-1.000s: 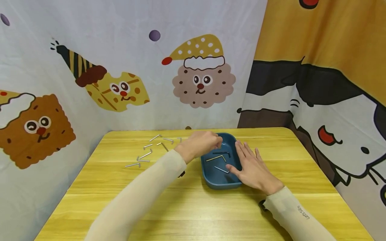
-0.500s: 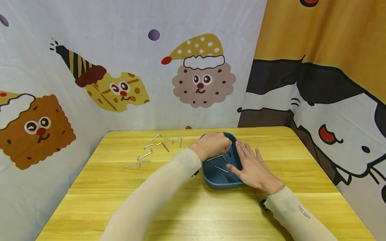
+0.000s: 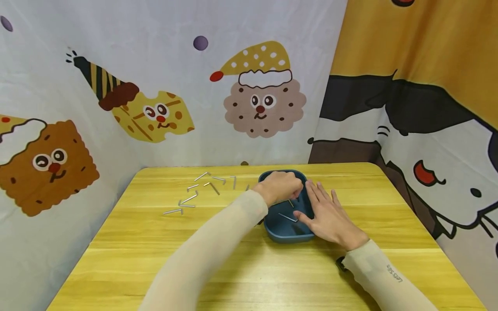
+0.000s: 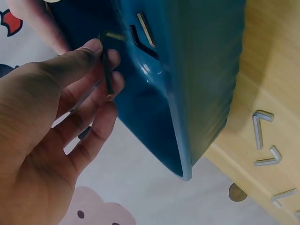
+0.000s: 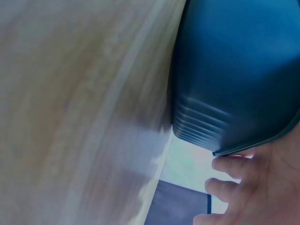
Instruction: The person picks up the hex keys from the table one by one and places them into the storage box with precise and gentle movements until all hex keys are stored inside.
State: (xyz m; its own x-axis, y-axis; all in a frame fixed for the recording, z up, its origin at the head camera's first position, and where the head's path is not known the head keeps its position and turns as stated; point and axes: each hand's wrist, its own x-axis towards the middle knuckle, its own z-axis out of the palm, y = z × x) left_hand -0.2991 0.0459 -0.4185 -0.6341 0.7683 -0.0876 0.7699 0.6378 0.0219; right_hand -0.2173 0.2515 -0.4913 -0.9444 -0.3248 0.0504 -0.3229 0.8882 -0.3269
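Note:
My left hand is over the far part of a blue plastic bin. In the left wrist view its thumb and fingers pinch a dark hex key, with the bin's interior behind. My right hand lies along the bin's right rim, fingers extended and thumb reaching inward over the edge. Inside the bin lie a silver hex key and, in the left wrist view, a black hex key beside a gold-toned hex key. The left hand hides part of the bin's contents in the head view.
Several loose hex keys, such as a silver L-shaped key, are scattered on the wooden table left of the bin. A cartoon-print curtain stands behind the table's far edge, and another printed cloth hangs along the right.
My left hand has moved right, from the bin's left rim to farther over its interior, uncovering hex keys on the table. The right hand has stayed at the rim.

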